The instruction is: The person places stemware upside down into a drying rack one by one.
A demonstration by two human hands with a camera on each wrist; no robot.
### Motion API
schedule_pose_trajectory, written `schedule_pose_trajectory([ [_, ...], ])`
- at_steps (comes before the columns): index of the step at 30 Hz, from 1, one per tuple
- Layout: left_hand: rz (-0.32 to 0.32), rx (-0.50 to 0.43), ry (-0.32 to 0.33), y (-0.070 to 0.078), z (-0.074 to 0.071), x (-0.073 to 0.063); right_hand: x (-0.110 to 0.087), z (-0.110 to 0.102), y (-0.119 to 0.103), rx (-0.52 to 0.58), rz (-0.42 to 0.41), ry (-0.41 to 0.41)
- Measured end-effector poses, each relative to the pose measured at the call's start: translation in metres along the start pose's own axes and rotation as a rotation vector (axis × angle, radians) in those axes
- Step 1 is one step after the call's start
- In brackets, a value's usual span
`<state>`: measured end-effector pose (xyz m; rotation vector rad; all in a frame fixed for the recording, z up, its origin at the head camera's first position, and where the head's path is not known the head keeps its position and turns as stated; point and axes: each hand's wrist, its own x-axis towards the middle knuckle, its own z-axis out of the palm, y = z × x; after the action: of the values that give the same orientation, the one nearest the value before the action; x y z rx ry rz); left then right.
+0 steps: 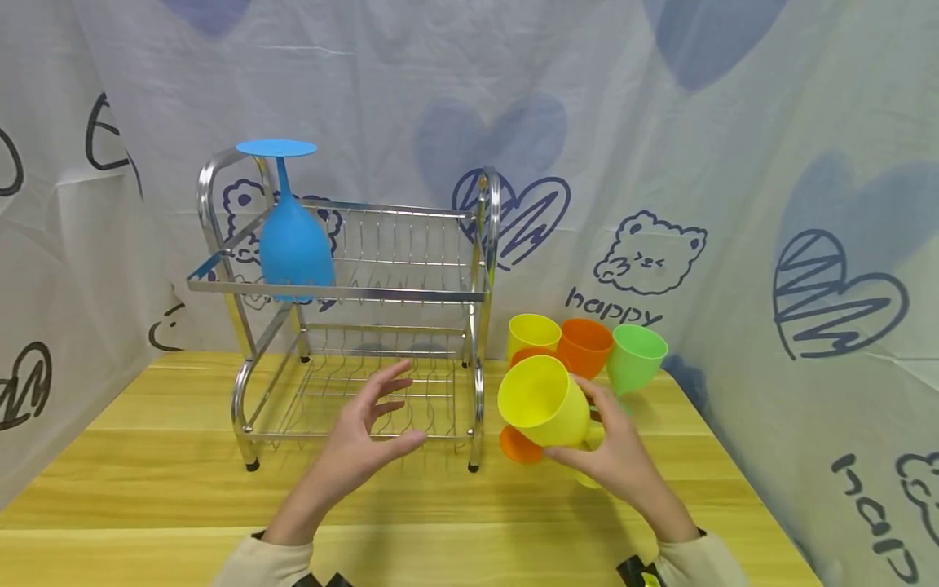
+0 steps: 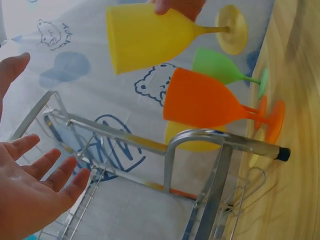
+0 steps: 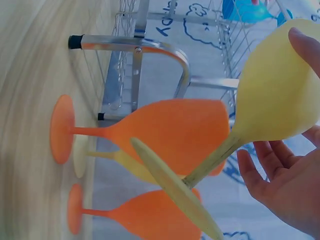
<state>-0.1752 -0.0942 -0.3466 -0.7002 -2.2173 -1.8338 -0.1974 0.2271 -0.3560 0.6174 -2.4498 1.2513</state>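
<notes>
A yellow goblet (image 1: 541,401) is gripped round its bowl by my right hand (image 1: 616,444), its mouth tilted toward the left and its stem and foot off the table. In the right wrist view the thumb and fingers lie on either side of the yellow bowl (image 3: 280,85). My left hand (image 1: 359,436) is held in the air before the metal rack (image 1: 337,289), fingers spread and touching nothing. Upside down on the rack's upper tier, at its left end, stands a blue goblet (image 1: 296,244).
Right of the rack, upright on the wooden table (image 1: 411,538), are another yellow goblet (image 1: 534,328), orange goblets (image 1: 584,349) and a green goblet (image 1: 637,359). A patterned cloth (image 1: 381,81) hangs behind and at the sides. The rack's lower tier (image 1: 381,408) is wire.
</notes>
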Motion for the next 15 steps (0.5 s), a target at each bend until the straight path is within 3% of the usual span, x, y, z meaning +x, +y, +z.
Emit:
schedule_pose_trajectory([
  [7,-0.028,0.001,-0.038,-0.001,0.012,0.004,0.002,0.012,-0.015,-0.117,-0.088,-0.021],
  [15,0.022,0.010,-0.066,-0.001,0.026,0.009,0.006,0.020,-0.025,-0.211,-0.214,-0.038],
])
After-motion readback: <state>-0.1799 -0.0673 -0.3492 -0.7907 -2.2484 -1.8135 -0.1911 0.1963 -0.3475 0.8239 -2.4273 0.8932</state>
